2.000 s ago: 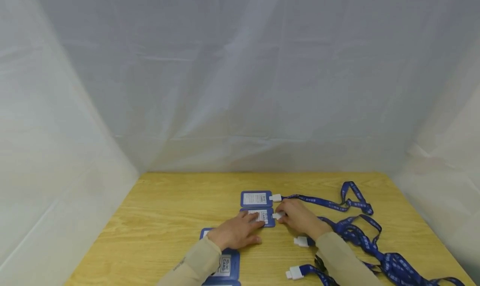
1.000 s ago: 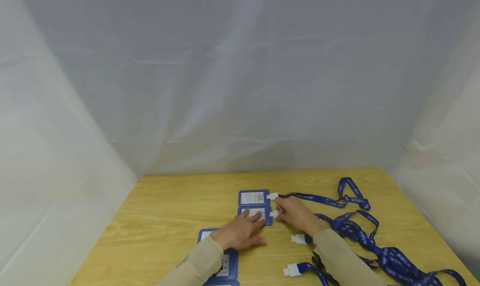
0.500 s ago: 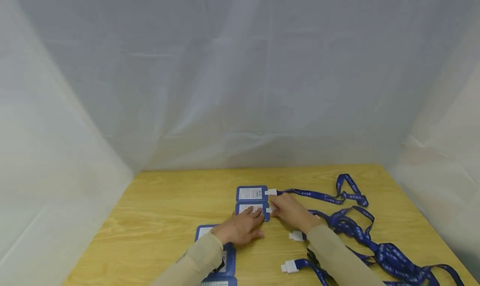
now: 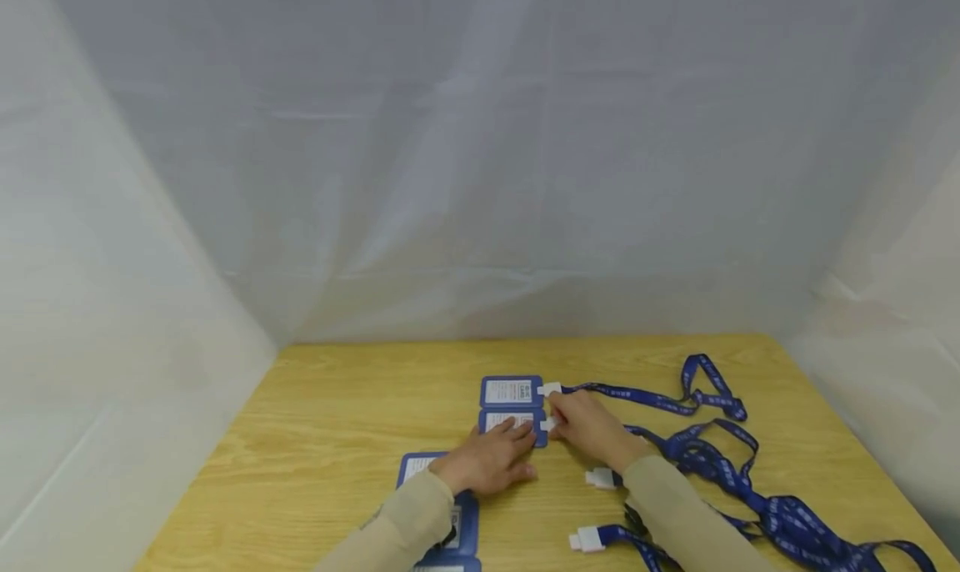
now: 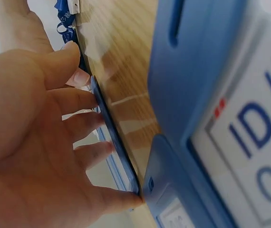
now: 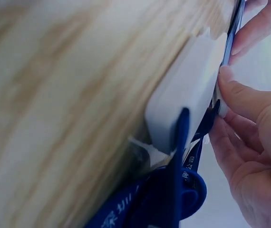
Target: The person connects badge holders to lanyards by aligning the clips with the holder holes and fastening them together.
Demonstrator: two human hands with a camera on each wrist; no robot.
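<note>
My left hand [image 4: 491, 458] lies with spread fingers on a blue badge holder [image 4: 491, 418] with a white card in it. In the left wrist view its fingertips touch the face of that holder [image 5: 118, 142]. Thumb and fingers of my right hand [image 4: 588, 426] pinch a white lanyard clip [image 4: 549, 424] at the slotted right end of the same holder. The right wrist view shows the thumb on this clip [image 6: 222, 105], its far end at the holder's edge. Directly behind lies another badge holder [image 4: 510, 391], its white clip [image 4: 551, 389] joined to a blue lanyard [image 4: 637, 399].
More blue badge holders [image 4: 467, 522] lie in a column under my left forearm. To the right, bunched blue lanyards [image 4: 795, 526] spread over the wooden table [image 4: 337, 413], with white clips [image 4: 588, 539] pointing left. White sheeting [image 4: 480, 180] encloses the back and sides.
Both hands stay at the same badge holder, the right one still pinching the clip. The left fingers have slid slightly toward the clip end. The head view has shifted a little.
</note>
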